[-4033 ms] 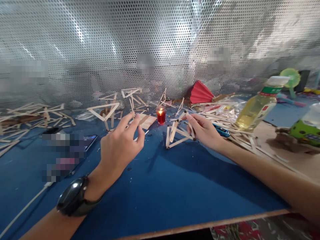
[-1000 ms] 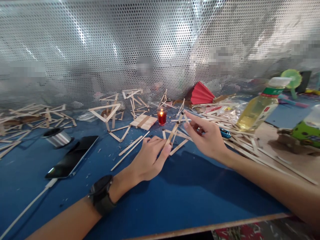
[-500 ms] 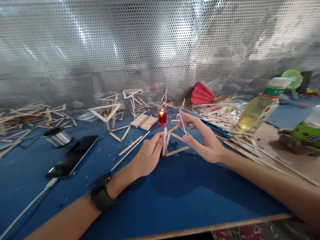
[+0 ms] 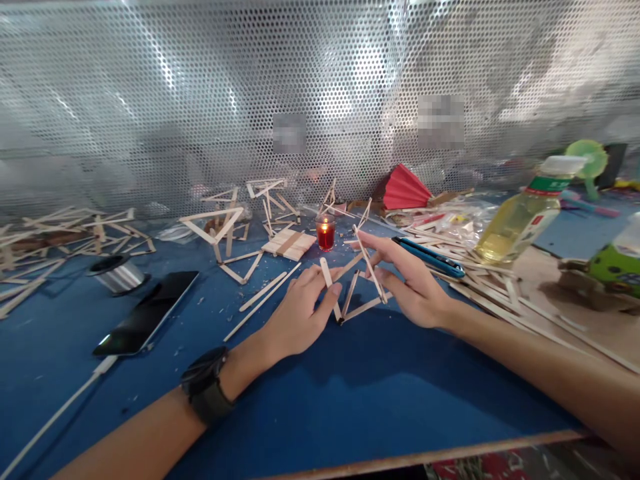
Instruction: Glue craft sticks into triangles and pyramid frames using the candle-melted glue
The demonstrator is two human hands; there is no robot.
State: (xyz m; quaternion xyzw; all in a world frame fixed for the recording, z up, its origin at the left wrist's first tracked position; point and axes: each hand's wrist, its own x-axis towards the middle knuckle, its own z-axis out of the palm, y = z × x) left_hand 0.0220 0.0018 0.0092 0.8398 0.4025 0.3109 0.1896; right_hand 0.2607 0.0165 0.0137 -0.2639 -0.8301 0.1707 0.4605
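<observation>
Between my hands is a small frame of wooden craft sticks [image 4: 361, 309], its joints darkened. My left hand [image 4: 300, 310], with a dark watch [image 4: 207, 383] on its wrist, pinches a stick on the frame's left side between thumb and fingers. On the other side, my right hand [image 4: 413, 280] has its thumb and fingers closed round a slanting stick of the same frame. Just beyond it a lit candle in a red glass [image 4: 326, 233] burns. Two loose sticks [image 4: 263, 291] lie left of my left hand, and a bundle of flat sticks [image 4: 289, 243] sits behind it.
Several stick structures [image 4: 213, 230] stand at the back left. A wire spool [image 4: 117, 275] and a phone [image 4: 147, 313] on a cable lie at left. At right are a blue cutter [image 4: 430, 257], loose sticks, and a leaning oil bottle [image 4: 520, 213]. A perforated metal panel [image 4: 200, 100] closes the back.
The frame has tilted and shifted slightly right and toward me. My left thumb has moved across the left stick, and my right fingers have closed in on the right stick.
</observation>
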